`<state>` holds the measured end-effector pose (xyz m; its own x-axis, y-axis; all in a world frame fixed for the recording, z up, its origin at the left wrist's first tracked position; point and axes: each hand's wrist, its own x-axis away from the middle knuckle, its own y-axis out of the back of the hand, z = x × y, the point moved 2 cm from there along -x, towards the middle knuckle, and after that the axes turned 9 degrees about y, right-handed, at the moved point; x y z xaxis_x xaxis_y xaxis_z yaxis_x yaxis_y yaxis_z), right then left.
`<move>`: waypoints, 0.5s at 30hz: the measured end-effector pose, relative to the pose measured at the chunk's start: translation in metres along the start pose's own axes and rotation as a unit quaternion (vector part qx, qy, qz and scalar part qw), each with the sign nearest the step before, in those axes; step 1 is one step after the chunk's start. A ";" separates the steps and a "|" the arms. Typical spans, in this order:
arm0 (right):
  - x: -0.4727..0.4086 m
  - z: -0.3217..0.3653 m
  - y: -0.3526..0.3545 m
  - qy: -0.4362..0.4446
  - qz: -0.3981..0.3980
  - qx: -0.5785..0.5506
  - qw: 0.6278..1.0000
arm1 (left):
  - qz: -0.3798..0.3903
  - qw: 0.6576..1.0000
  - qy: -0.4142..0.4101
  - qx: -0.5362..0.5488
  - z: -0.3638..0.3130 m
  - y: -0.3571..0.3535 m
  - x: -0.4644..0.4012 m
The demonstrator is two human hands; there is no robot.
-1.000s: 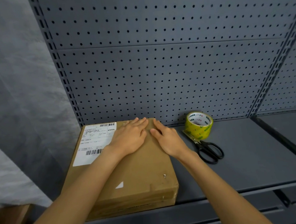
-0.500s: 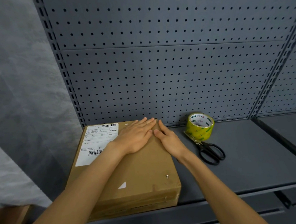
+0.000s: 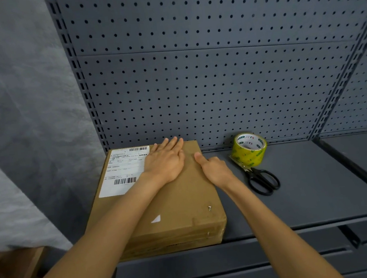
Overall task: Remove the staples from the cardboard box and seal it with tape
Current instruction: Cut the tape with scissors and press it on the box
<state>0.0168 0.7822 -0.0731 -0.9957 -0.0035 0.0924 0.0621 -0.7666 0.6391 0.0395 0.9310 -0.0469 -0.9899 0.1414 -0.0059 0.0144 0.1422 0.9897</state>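
Two hands are on the box (image 3: 180, 207), which lies flat on the shelf (image 3: 308, 193) at about 7 o'clock in my view, its far edge against the pegboard (image 3: 217, 78). My left hand (image 3: 166, 163) lies flat with straight fingers on the far part of the lid, beside the label (image 3: 122, 170). My right hand (image 3: 215, 169) is at the right edge; the thumb lies on top and the fingers go down the side, so I cannot tell how much they curl. One staple (image 3: 209, 208) stands out near the front right corner, at 5 o'clock from the hands. The tape (image 3: 249, 149) and scissors (image 3: 260, 178) wait at 3 o'clock, touching each other. I think the step is to steady the box. To do it well, I press down with the left palm, then bring the right hand to the staple and lift it slowly, so the cardboard does not tear.
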 end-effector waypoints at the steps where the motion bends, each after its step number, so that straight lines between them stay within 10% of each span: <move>1: 0.000 0.000 0.000 -0.002 0.000 -0.002 1.000 | 0.005 1.000 -0.001 0.003 0.000 0.001 0.000; 9: 0.013 0.019 0.038 0.079 -0.061 0.038 0.994 | 0.020 0.995 -0.027 0.092 0.000 0.017 -0.001; 15: 0.046 0.007 0.126 0.073 -0.155 0.334 0.927 | -0.005 0.993 -0.084 0.088 -0.045 0.058 -0.008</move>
<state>-0.0205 0.6898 0.0171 -0.9682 0.0260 -0.2487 -0.2493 -0.1772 0.9521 0.0424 0.8943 0.0166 -0.9532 0.2976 -0.0542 0.0430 0.3108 0.9495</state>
